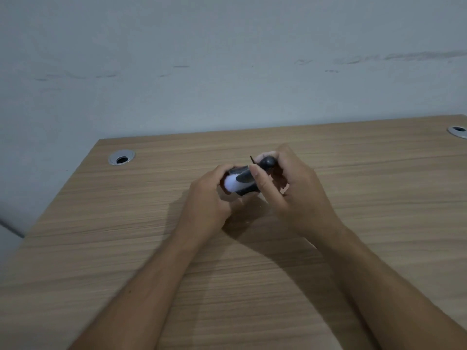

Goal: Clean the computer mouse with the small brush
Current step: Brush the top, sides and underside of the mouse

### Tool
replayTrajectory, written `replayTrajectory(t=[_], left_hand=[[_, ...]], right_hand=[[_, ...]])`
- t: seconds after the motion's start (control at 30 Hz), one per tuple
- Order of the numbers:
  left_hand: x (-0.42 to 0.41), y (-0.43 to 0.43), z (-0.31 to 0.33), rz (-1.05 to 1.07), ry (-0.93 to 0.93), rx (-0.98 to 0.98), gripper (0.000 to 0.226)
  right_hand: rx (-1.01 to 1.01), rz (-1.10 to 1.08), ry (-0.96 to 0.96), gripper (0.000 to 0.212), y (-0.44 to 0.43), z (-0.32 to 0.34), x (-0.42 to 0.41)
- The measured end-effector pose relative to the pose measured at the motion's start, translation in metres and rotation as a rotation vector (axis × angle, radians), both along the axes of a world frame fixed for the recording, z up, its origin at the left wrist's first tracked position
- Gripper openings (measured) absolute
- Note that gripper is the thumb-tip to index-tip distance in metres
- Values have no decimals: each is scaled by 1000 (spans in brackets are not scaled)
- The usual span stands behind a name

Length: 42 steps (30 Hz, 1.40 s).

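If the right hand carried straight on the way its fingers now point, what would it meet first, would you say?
Most likely the mouse, held in the left hand: the right hand points leftward at it with the brush, already about touching.

An office-like spot: a wood-grain laminate desk surface has round metal-rimmed cable grommets, one at the far left and one at the far right edge. It stands against a plain, scuffed pale wall.
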State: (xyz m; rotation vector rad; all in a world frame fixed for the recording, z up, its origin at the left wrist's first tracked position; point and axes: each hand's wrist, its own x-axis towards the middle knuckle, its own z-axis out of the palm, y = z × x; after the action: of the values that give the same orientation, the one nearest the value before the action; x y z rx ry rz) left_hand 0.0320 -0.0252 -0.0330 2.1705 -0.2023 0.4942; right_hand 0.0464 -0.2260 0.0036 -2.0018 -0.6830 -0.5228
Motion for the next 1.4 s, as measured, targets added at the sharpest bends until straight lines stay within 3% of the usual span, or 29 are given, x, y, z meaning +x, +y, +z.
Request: replayTrajectory(t=[0.1,0.3,0.43,0.6,0.83,0.93,1.07,1.3,1.4], left_hand=[[-2,2,3,45,0,-2,52],[-5,0,8,80,65,-250,57],[-1,0,3,48,96,-205,55],[3,5,-6,23,132,-197,62],[6,8,-8,-58,138,-507,53],[6,8,-8,-66,145,-469,54],[4,4,-7,-111,145,-379,56],[1,7,-2,-120,126,-371,60],[1,3,-2,-117,133,-363,60]], right_hand=[[-38,-86,5,20,-7,-8,12],[-35,-247,94,20,-33,-8,31],[147,-149,143,16,-21,5,14],[-28,-30,111,19,-1,-4,5],[-42,-236,215,27,-28,-16,32],[52,-287,246,30,-33,-14,36],[281,-187,259,26,-23,-4,25],[66,-310,234,21,-24,-17,35],[148,-334,251,12,-28,-13,33]])
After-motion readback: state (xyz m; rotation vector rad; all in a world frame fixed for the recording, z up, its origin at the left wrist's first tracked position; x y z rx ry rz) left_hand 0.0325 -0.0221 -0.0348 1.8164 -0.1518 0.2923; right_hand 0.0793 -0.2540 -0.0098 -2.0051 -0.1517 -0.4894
